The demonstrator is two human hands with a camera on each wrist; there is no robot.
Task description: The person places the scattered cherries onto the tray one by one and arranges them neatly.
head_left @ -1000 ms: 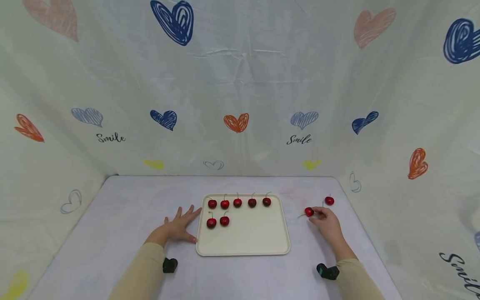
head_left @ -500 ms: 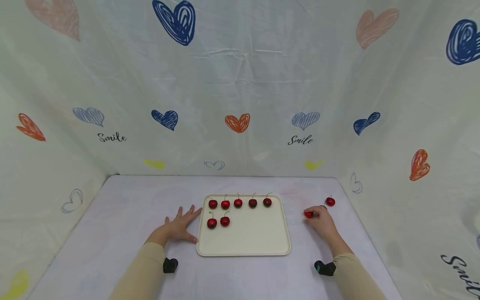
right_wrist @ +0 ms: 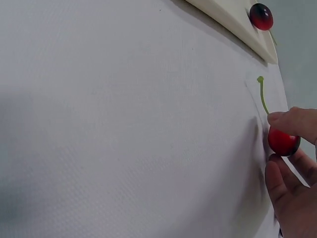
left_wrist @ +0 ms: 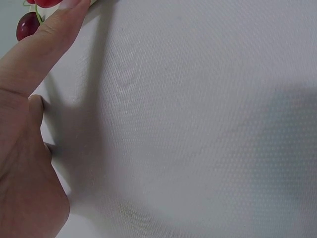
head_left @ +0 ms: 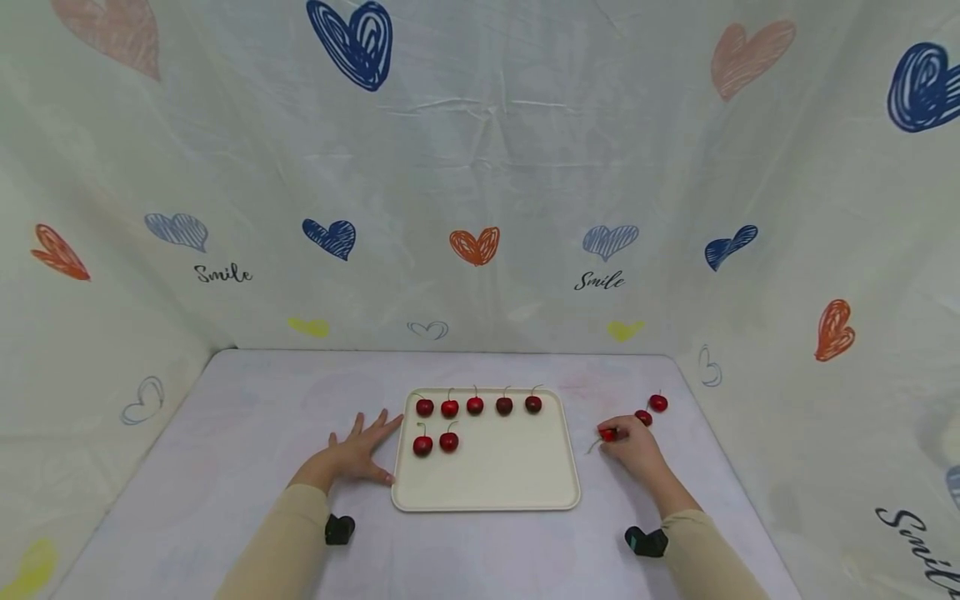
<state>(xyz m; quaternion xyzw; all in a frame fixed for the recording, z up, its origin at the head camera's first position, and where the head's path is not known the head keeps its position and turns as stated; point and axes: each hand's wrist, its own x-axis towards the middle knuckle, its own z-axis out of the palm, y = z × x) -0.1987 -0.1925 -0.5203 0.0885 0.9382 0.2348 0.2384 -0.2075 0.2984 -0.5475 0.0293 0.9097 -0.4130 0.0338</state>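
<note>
My right hand pinches a red cherry between thumb and fingers, to the right of the tray in the head view. The cherry's green stem points away from the fingers in the right wrist view. My left hand lies with spread fingers at the left edge of a cream tray, fingertips and thumb at its rim. On the tray, several cherries form a back row, stems up. Two more cherries sit in front of that row at the left.
Two loose cherries lie on the white table past my right hand: one cherry farther back, another cherry right behind the knuckles. A white curtain printed with hearts rises behind the table and along both sides.
My right hand has moved a little left and toward me with the pinched cherry, uncovering another loose cherry behind it. The left hand and tray stay put.
</note>
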